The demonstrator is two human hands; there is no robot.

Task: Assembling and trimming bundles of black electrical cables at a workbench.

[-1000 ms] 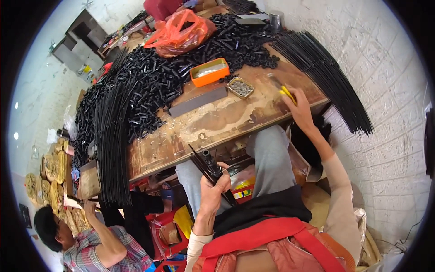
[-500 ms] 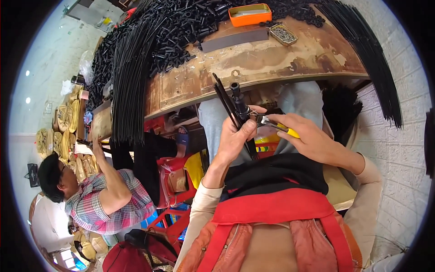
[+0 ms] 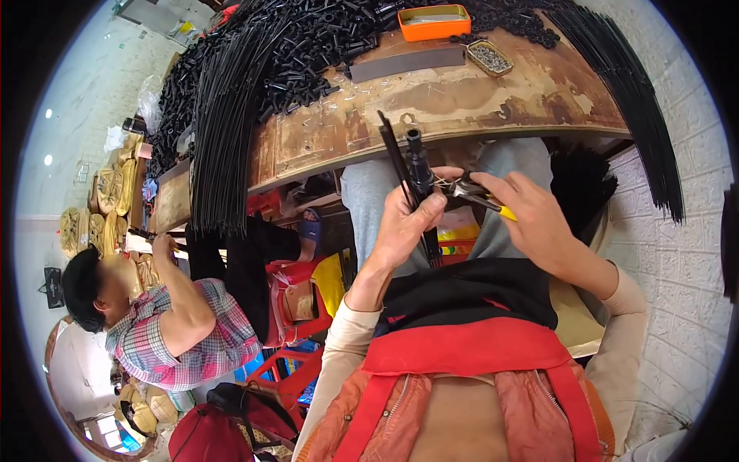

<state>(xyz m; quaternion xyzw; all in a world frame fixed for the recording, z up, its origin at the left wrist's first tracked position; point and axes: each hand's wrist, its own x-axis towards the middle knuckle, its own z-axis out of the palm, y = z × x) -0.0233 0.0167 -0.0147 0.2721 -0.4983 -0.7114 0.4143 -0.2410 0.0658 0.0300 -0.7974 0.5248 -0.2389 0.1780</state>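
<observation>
My left hand (image 3: 402,235) is closed round a stepped black plastic tube (image 3: 418,163) and several thin black rods (image 3: 392,146), which look like umbrella parts. The tube stands almost upright above the thumb, the rods lean beside it, and their lower ends hang below the hand. Thin pale wire ends (image 3: 445,182) stick out at the tube's right side. In my right hand (image 3: 535,219) are pliers with yellow-and-black handles (image 3: 506,211). Their metal jaws are at the wire, close to my left fingers; whether they grip it I cannot tell.
Ahead stands a worn wooden table (image 3: 431,104) with a heap of black plastic tubes (image 3: 331,46), an orange tin (image 3: 435,25), and a small dish of metal bits (image 3: 489,58). Bundles of black rods (image 3: 223,146) overhang its edge. A co-worker (image 3: 185,323) sits at left.
Both hands have risen slightly, with the tube and rods. My right hand has turned, and the pliers' jaws sit a little higher beside the tube. The co-worker's hand remains raised.
</observation>
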